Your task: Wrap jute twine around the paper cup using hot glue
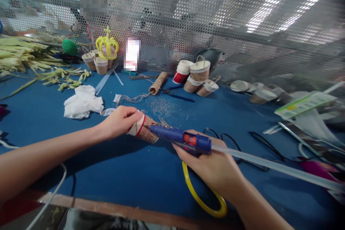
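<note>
My left hand point(118, 121) is closed around the rim end of a small cup point(147, 133), which lies tilted on its side, partly wrapped in brown twine with a red and white band bare. In my right hand point(218, 172) is a blue hot glue gun point(172, 133), its nozzle close to the cup's twine. I cannot tell whether the nozzle touches. A long translucent glue stick point(269, 165) sticks out of its back. A yellow handle loop point(205, 201) hangs below the same hand, with metal blade tips point(163, 122) showing behind the gun, apparently scissors.
Beyond my hands lie a twine roll point(158, 83), blue-handled pliers point(179, 96) and crumpled white cloth point(83, 102). Twine-wrapped cups point(199, 70) stand by a perforated metal screen point(161, 18). A yellow crown point(107, 47) stands back left. Black cable point(266, 147) and packets point(304, 105) lie right.
</note>
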A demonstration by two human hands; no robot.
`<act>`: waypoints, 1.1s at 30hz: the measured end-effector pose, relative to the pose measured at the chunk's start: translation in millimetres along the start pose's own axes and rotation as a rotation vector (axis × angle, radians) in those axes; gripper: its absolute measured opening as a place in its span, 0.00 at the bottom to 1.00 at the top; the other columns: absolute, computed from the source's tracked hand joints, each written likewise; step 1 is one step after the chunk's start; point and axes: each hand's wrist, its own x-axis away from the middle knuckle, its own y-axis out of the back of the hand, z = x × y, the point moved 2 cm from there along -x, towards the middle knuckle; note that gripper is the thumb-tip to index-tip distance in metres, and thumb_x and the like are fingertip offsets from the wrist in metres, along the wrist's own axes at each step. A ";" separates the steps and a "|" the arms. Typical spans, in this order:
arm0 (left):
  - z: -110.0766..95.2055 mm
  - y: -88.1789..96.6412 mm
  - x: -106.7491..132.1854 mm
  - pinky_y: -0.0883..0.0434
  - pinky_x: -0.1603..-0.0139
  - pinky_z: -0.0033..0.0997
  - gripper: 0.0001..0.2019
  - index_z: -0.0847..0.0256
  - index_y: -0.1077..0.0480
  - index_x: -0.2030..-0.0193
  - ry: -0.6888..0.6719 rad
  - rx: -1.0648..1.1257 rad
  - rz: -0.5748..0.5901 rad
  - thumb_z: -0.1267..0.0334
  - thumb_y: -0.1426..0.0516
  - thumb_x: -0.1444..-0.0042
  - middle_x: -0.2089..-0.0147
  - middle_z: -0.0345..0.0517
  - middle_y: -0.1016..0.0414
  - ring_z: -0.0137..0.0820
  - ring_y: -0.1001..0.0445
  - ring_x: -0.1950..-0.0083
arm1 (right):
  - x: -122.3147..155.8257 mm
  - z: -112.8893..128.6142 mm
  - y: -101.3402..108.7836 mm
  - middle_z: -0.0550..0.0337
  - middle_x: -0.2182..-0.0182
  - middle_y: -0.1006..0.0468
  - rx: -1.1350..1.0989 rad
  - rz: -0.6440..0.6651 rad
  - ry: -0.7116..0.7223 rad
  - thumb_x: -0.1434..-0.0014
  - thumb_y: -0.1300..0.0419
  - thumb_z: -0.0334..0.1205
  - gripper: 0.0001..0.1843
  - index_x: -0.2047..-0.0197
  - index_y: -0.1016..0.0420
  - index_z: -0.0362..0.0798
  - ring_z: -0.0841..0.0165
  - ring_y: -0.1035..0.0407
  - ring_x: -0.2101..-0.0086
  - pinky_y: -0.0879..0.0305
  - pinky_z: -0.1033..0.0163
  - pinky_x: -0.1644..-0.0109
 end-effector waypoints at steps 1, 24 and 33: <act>-0.3 0.5 0.1 0.50 0.83 0.20 0.15 0.64 0.38 0.78 -0.019 -0.029 -0.002 0.54 0.51 0.49 0.81 0.34 0.43 0.21 0.47 0.82 | -0.5 0.3 0.1 0.64 0.83 0.32 -0.009 0.005 -0.001 0.51 0.44 0.37 0.08 0.79 0.38 0.50 0.70 0.37 0.81 0.38 0.66 0.77; 0.8 -2.4 1.9 0.43 0.79 0.19 0.16 0.64 0.34 0.75 -0.130 -0.051 0.073 0.56 0.53 0.46 0.77 0.37 0.36 0.22 0.41 0.77 | -7.9 1.7 7.2 0.58 0.79 0.26 0.138 0.040 0.121 0.49 0.47 0.37 0.09 0.77 0.27 0.51 0.64 0.31 0.75 0.33 0.60 0.68; -2.5 -1.9 4.9 0.47 0.81 0.19 0.17 0.65 0.34 0.75 -0.192 -0.181 0.070 0.55 0.54 0.45 0.78 0.36 0.40 0.22 0.46 0.78 | -14.7 8.0 9.1 0.59 0.76 0.23 -0.017 -0.007 0.019 0.50 0.47 0.35 0.08 0.72 0.26 0.50 0.64 0.28 0.72 0.31 0.61 0.65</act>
